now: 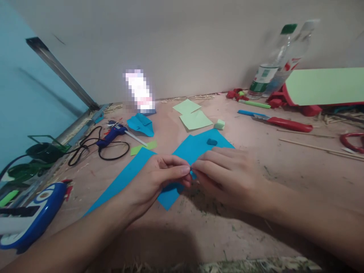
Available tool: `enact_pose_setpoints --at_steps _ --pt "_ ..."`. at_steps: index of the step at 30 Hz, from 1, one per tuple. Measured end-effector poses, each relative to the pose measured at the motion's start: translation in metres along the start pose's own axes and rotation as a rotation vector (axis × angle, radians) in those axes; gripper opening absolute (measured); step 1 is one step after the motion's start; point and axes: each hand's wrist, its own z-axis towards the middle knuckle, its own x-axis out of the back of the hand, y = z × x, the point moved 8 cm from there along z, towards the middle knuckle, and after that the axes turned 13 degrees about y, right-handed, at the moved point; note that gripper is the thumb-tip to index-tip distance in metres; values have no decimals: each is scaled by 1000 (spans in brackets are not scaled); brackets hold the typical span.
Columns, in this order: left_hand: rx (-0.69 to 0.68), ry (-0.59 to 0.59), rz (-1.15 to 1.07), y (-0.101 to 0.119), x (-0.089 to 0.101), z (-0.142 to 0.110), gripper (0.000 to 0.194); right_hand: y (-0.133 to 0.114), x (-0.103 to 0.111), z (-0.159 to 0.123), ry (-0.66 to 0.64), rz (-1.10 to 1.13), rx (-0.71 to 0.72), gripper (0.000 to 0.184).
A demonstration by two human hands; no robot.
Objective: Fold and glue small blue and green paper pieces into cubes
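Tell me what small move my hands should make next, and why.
Perhaps press the small blue paper scrap tighter: your left hand and right hand meet at it, fingertips close together, and a compact dark-blue piece lies on the flat blue paper sheet beyond.

The blue sheets (197, 147) look like matt paper, the bottles (267, 74) clear glossy plastic, the glue gun (112, 137) smooth plastic.

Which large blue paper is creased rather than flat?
The creased blue paper behind the white stick of the glue gun; the other large blue sheets, nearer the left hand, look flat.
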Motion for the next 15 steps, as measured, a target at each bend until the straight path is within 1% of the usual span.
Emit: enact_pose_setpoints --at_steps 3,8,10,13,15 --pt "-3 24 -29 -1 1 0 20 0 -1 -1 -2 -4 10 25" --pt "-52 81 -59 0 4 0 21 1 0 0 36 37 -30 19" --pt "-66 65 -83 1 3 -1 19 1 2 0 56 64 -42 17" --pt "-71 -10 -108 1 -2 -4 17 1 6 2 86 133 -81 13" --pt "-115 -31 -118 4 -4 -5 18 1 9 3 112 201 -109 10"
